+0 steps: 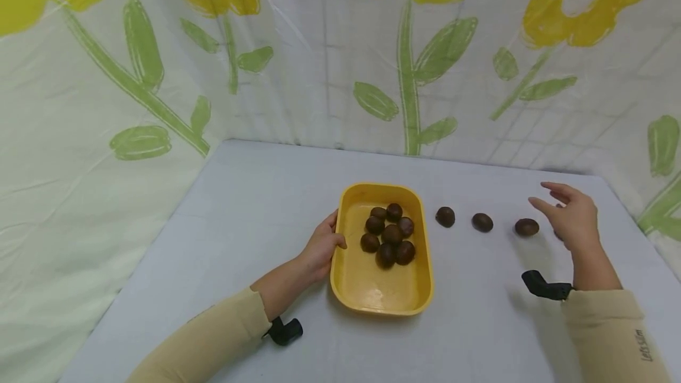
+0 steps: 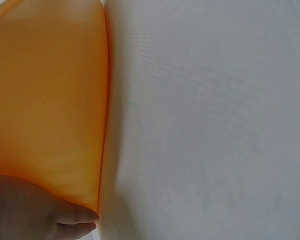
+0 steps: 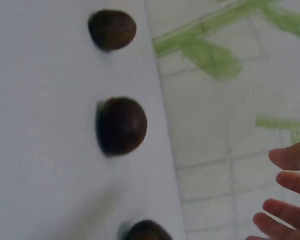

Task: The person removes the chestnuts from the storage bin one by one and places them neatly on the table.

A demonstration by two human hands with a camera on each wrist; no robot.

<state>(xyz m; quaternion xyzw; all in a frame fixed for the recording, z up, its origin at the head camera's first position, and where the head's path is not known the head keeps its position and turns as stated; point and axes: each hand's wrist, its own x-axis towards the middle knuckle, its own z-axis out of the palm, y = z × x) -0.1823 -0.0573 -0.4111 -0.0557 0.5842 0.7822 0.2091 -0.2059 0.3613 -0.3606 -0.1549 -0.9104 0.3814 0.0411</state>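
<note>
On the white table (image 1: 250,205), the yellow tray (image 1: 367,297) is set near the middle, its long axis laid from twelve to six o'clock. Its nine-o'clock rim is gripped by the left hand (image 1: 321,247), thumb hooked over the edge and fingers outside, presumably so that the tray is steadied. The right hand (image 1: 577,217) is held towards three o'clock, well apart from the tray; its thumb and fingers are spread, with nothing seen between them. Eight brown fruits (image 1: 392,234) are clustered inside the tray, from its middle towards twelve, probably contained by the walls. Others are lined up outside at three o'clock, at least one being partly hidden behind the right hand. Of these, the second is pointed from ten to four, the third from nine to three.
</note>
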